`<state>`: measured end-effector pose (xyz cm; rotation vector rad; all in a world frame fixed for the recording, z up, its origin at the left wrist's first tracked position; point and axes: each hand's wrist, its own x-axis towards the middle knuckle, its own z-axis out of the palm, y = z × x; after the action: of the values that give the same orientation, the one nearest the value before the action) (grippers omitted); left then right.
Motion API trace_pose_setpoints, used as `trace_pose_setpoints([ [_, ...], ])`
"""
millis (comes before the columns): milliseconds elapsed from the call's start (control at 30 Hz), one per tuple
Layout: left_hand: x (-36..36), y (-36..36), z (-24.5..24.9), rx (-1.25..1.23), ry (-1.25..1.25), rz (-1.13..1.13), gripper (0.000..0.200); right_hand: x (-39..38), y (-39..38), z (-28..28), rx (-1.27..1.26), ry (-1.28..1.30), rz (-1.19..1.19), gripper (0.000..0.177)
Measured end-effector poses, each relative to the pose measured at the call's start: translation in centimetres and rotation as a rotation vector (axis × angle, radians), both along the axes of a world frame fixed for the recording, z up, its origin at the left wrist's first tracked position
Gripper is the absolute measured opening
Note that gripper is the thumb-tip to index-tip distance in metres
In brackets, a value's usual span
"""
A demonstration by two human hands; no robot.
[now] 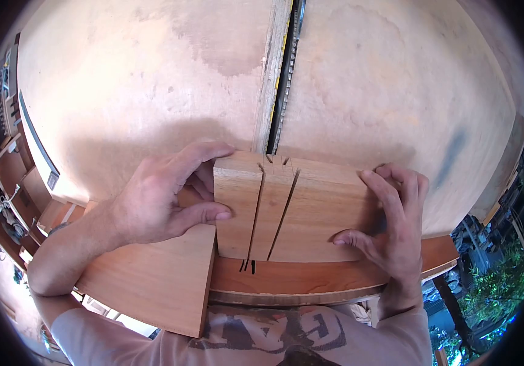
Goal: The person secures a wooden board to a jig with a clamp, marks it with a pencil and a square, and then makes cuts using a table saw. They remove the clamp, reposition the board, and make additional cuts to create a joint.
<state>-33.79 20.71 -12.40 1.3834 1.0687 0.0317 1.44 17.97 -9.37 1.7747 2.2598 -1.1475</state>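
A light brown wooden block [329,210] stands on edge near the front of the worktable, its broad face towards me. Two dark, slightly slanted slits run down that face, and short notches are cut at its top edge. My left hand [152,195] grips the left end, thumb on the near face and index finger at the top corner. Around the right end, my right hand [399,222] has its thumb against the near face and fingertips at the top edge. The far side of the block is hidden.
A flat wooden board [152,271] lies at the front left, beside a reddish-brown front strip [317,277] with short black marks. Beyond the block, a dark slot with a toothed metal edge [285,85] splits the pale tabletop [152,73]. Cluttered shelves [21,201] stand left; foliage [496,293] shows right.
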Motion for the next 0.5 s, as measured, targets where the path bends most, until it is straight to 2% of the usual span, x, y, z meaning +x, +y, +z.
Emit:
trace_pose_setpoints([
  [500, -0.25, 0.17, -0.02, 0.014, -0.005, -0.043, 0.079, -0.05, -0.06, 0.02, -0.025, -0.001, -0.013, 0.089],
])
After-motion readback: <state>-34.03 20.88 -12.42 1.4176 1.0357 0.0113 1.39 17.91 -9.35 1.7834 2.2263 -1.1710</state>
